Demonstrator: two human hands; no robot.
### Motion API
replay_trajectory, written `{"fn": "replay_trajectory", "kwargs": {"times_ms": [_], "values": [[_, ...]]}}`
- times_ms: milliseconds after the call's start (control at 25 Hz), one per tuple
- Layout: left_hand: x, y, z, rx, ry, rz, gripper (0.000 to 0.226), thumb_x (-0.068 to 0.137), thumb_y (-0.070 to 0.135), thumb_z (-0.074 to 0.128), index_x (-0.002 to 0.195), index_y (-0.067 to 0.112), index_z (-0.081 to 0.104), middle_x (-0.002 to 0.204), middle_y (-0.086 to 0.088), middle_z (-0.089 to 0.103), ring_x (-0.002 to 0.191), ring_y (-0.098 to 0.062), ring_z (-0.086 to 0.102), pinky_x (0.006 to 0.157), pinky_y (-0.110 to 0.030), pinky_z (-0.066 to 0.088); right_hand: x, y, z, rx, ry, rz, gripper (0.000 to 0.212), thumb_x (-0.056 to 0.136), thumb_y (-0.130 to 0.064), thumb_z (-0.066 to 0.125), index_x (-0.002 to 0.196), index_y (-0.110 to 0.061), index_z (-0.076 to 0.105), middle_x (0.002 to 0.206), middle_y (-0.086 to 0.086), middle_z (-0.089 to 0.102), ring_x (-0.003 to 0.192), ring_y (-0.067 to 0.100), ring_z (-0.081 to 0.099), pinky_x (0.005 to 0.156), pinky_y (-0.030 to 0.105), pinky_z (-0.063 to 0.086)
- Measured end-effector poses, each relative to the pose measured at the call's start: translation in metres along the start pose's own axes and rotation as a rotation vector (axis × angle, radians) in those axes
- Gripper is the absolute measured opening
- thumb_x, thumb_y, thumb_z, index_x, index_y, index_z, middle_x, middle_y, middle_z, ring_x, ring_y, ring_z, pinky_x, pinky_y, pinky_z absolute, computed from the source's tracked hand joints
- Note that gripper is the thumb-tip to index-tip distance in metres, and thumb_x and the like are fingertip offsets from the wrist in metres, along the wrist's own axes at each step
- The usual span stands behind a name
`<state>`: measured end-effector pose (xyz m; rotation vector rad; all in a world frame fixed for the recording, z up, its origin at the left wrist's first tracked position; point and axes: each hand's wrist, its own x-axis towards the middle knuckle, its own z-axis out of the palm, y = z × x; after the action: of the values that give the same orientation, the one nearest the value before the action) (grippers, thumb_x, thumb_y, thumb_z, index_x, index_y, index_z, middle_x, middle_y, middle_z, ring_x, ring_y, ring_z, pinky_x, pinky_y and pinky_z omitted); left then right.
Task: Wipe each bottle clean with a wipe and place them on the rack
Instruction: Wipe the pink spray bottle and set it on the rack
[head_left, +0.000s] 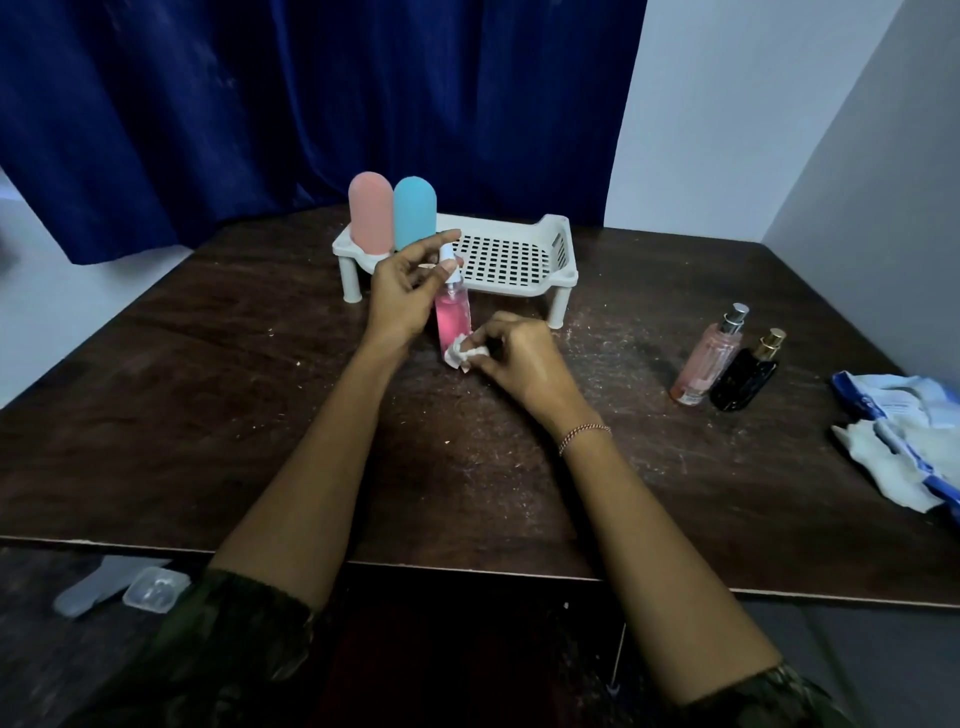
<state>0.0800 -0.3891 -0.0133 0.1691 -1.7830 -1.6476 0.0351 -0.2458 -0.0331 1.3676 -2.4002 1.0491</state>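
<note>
From the head camera: a person is wiping a pink spray bottle (453, 317) just in front of the rack (511, 260), with the bottle held roughly upright, long axis vertical. The left hand (402, 296) is steadying it, grip pinched round the nozzle end. The right hand (519, 358), grip bunched on a crumpled wipe (462, 356), is pressing it against the bottle's lower side. The rack's bare grid is lying directly behind the bottle, nearer the left hand. A pink capsule bottle (370, 213) and a blue capsule bottle (414, 210) are standing on the rack's left end. A clear perfume bottle (706, 358) and a black bottle (745, 376) are waiting well right of the rack.
</note>
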Motion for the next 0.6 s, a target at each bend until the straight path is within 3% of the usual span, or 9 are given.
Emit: {"fn": "replay_trajectory", "kwargs": {"times_ms": [120, 280, 440, 600], "values": [[-0.0005, 0.0003, -0.0014, -0.021, 0.009, -0.018, 0.033, 0.088, 0.004, 0.060, 0.120, 0.013, 0.060, 0.124, -0.020, 0.060, 0.107, -0.019, 0.061, 0.085, -0.020, 0.052, 0.0013, -0.0023, 0.0042, -0.033, 0.071, -0.036, 0.014, 0.075, -0.003, 0.072, 0.089, -0.002, 0.069, 0.088, 0.008, 0.065, 0.075, 0.011, 0.056, 0.071, 0.013, 0.039], [0.0014, -0.0025, -0.0023, -0.023, 0.021, -0.024, 0.033, 0.087, 0.005, 0.061, 0.118, 0.018, 0.061, 0.124, -0.018, 0.061, 0.104, -0.018, 0.061, 0.092, -0.034, 0.052, 0.0020, 0.0000, 0.0013, 0.008, 0.061, 0.009, 0.014, 0.073, -0.004, 0.074, 0.086, -0.002, 0.070, 0.088, 0.009, 0.067, 0.076, 0.016, 0.060, 0.071, 0.014, 0.042], [0.0011, -0.0004, -0.0009, 0.015, 0.046, 0.004, 0.034, 0.086, 0.004, 0.063, 0.117, 0.016, 0.061, 0.119, -0.020, 0.063, 0.089, -0.007, 0.062, 0.076, -0.016, 0.052, 0.0011, -0.0004, 0.0000, -0.061, 0.002, -0.006, 0.014, 0.074, -0.005, 0.072, 0.088, -0.002, 0.069, 0.088, 0.011, 0.065, 0.077, 0.023, 0.061, 0.072, 0.027, 0.047], [0.0030, -0.0047, -0.0031, 0.031, 0.091, 0.018, 0.032, 0.082, 0.004, 0.068, 0.114, 0.007, 0.065, 0.103, -0.013, 0.070, 0.074, -0.005, 0.063, 0.069, -0.019, 0.053, 0.0023, -0.0078, 0.0053, -0.100, 0.099, -0.052, 0.014, 0.077, -0.007, 0.069, 0.090, -0.003, 0.066, 0.090, 0.009, 0.060, 0.076, 0.022, 0.059, 0.070, 0.030, 0.047]]}}
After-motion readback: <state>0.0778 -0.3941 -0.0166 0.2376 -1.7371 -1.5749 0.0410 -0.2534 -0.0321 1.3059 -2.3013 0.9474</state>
